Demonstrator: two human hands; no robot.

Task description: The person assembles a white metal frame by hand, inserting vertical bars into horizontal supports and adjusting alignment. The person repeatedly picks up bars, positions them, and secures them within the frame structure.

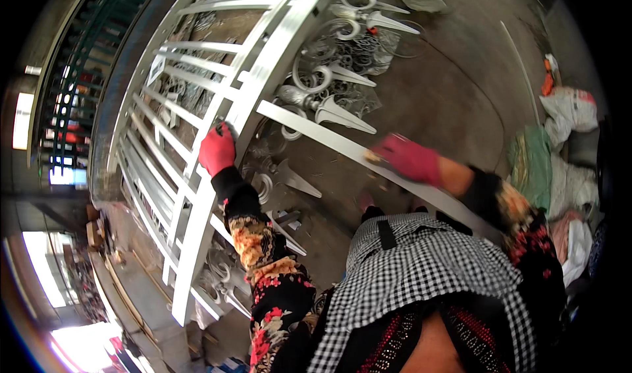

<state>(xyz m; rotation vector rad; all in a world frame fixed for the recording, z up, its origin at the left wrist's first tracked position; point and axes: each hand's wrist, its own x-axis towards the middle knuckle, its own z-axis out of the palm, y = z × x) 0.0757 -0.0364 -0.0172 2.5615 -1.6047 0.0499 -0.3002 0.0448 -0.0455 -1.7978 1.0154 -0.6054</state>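
"Two hands are at work, both in pinkish-red gloves [424,165]. Where is each?"

"The left hand [218,150] is left of centre, against a white slatted metal frame [260,77], its fingers curled inward. I cannot tell whether it pinches anything. The right hand [405,158], right of centre, is blurred, palm down over a flat white bar [316,133]; whether it grips that bar I cannot tell."

"And where do the frame and bar lie?"

"The frame fills the upper left, slanting down to the lower left of centre. The bar runs from beside its wide rail, near centre, down toward the lower right."

"What surrounds them?"

"Silvery scroll-and-spike pieces [343,114] lie on the grey floor [454,77], mainly at upper centre. A green sack [532,165] stands at the right edge among pale ones. At bottom centre is a black-and-white checked apron [421,258], with a floral sleeve [273,274] to its left."
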